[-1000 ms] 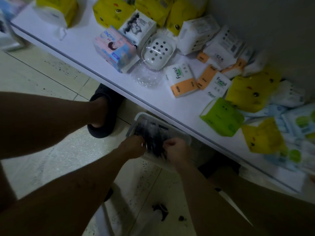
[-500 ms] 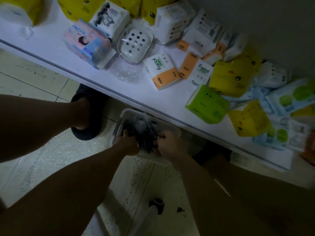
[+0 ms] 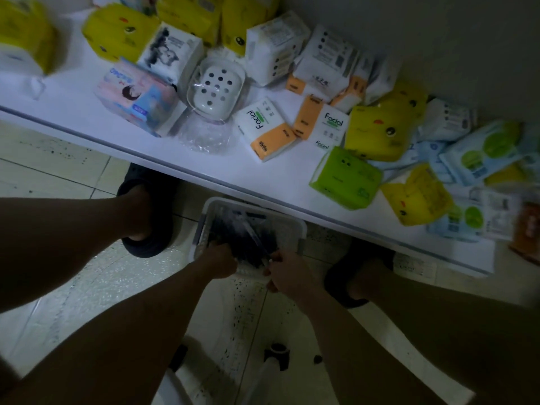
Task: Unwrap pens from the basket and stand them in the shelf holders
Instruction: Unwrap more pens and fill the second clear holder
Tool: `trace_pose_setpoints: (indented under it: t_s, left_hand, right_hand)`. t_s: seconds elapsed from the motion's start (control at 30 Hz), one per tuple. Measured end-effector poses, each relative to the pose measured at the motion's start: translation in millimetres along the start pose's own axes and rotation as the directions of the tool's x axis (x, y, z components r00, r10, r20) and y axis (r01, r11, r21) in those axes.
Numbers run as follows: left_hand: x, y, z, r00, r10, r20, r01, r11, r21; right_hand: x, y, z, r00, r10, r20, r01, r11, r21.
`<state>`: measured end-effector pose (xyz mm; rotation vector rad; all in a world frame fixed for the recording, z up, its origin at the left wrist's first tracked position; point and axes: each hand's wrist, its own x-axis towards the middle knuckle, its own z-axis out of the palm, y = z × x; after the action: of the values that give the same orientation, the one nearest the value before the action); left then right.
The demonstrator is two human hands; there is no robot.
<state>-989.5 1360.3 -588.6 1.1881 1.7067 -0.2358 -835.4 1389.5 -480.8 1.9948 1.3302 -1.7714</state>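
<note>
Speckled floor tiles [image 3: 87, 287] lie dim below a white shelf [image 3: 73, 112], and a pale basket [image 3: 292, 226] sits on them just under the shelf's edge, holding a dark bundle of pens [image 3: 248, 241] in clear wrap. At the basket's near rim the left hand [image 3: 219, 263] curls its fingers down onto the bundle's near left end and the right hand [image 3: 285, 268] pinches its near right end, though dimness hides the fingertips themselves. On the shelf, two white-and-orange tissue packs [image 3: 264, 128] read "Facial"; print on the others is too blurred to read.
</note>
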Motion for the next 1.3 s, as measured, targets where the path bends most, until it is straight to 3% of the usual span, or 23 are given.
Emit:
trace_pose_setpoints:
  t_s: [0.27, 0.4, 0.7, 0.8, 1.07, 1.23, 1.3]
  left_hand:
    - [4, 15, -3, 0.999, -0.028, 0.022, 0.034, 0.941, -0.337]
    - [4, 9, -8, 0.996, -0.088, 0.021, 0.089, 0.900, -0.427]
    - [-19, 0, -26, 0.972, -0.085, -0.219, 0.016, 0.955, -0.298]
    - [-31, 2, -33, 0.968, -0.083, -0.239, 0.005, 0.951, -0.310]
    - [-87, 41, -61, 0.988, -0.013, -0.154, -0.065, 0.869, -0.490]
    - [-122, 81, -95, 0.957, 0.003, -0.289, -0.180, 0.787, -0.590]
    - [-138, 97, -107, 0.917, -0.027, -0.399, -0.256, 0.726, -0.638]
  right_hand:
    - [3, -3, 2, 1.000, -0.022, -0.001, 0.022, 1.000, -0.010]
    - [7, -3, 5, 1.000, -0.023, 0.014, 0.023, 1.000, 0.007]
    - [21, 1, 12, 1.000, 0.014, 0.008, -0.015, 0.999, 0.044]
    - [25, 7, 13, 0.999, 0.014, -0.043, -0.014, 1.000, -0.009]
    - [-14, -9, -12, 0.948, -0.290, -0.132, 0.283, 0.956, -0.074]
    - [-50, -45, -40, 0.897, -0.367, -0.247, 0.402, 0.909, 0.108]
    - [-70, -53, -55, 0.842, -0.439, -0.315, 0.468, 0.884, 0.018]
